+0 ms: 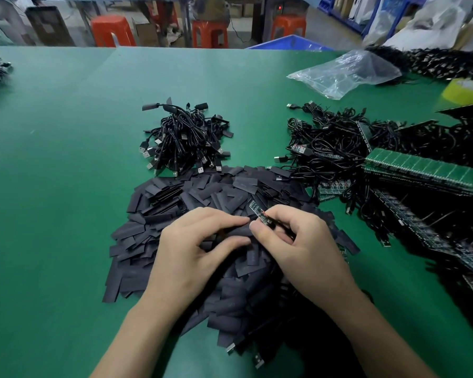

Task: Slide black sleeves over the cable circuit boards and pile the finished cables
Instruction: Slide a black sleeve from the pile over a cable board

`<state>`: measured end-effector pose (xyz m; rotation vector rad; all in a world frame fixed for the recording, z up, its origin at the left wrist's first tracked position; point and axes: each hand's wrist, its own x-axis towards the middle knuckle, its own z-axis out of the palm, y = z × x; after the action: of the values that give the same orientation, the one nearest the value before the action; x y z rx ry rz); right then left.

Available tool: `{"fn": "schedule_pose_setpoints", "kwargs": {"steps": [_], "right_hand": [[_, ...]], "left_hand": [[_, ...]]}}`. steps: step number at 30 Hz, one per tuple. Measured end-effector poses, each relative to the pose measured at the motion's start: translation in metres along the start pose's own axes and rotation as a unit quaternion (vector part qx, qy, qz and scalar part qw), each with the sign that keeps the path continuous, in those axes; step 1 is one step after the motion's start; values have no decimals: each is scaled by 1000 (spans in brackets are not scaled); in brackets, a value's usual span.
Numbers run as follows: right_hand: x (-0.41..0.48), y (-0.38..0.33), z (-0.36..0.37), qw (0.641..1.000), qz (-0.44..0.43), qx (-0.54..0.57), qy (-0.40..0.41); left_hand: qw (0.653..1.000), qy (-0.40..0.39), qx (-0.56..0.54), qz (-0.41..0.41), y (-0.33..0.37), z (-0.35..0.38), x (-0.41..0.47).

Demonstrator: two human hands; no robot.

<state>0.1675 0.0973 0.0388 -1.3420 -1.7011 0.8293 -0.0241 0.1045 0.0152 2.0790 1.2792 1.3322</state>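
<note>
Nearest me, a USB plug (231, 349) pokes out at the near edge of the sleeve heap (191, 192), a broad spill of flat, matte black strips lying every which way on the green bench (66, 159). Both hands work right over the heap's middle. The left hand (200, 241) has its grip pressed together, thumb and forefinger pinching one black sleeve (231, 231) against the heap. The right hand (292, 241), touching it fingertip to fingertip, pinches a narrow circuit board (258, 212); the board sticks up and away past the fingers, bare, dark green with tiny parts, and its thin black cable (286, 231) runs back across the knuckles.

Just beyond the heap sits the finished pile (186, 137), bundled black cables with silver plugs and sleeved ends. To the right of the heap lies a looser tangle of cables (331, 143) among green board panels (421, 167). Farther off beyond the heap, to the right, a clear plastic bag (344, 72) and a yellow tape roll (464, 90) rest; past the bench edge stand orange stools (112, 31).
</note>
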Motion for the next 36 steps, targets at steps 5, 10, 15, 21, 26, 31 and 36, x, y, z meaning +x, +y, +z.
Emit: {"fn": "schedule_pose_setpoints", "kwargs": {"steps": [5, 10, 15, 21, 26, 31, 36], "right_hand": [[1, -1, -9, 999, 1, 30, -25], [2, 4, -14, 996, -36, -79, -21], [2, 6, -9, 993, -42, -93, -50], [0, 7, -8, 992, -49, -101, -62], [-1, 11, -13, 989, -35, -108, -96], [0, 12, -12, 986, -31, -111, -120], [0, 14, -19, 981, -28, -102, -162]], "left_hand": [[998, 42, -31, -45, -2, -4, 2], [996, 42, -45, -68, -3, -6, 3], [996, 36, -52, -67, -4, -4, 2], [996, 14, -57, -73, -7, -4, 2], [999, -35, -30, -28, -8, -11, 4], [999, -52, 0, -14, -6, -13, 4], [994, -106, -20, -22, -7, -17, 5]]}}
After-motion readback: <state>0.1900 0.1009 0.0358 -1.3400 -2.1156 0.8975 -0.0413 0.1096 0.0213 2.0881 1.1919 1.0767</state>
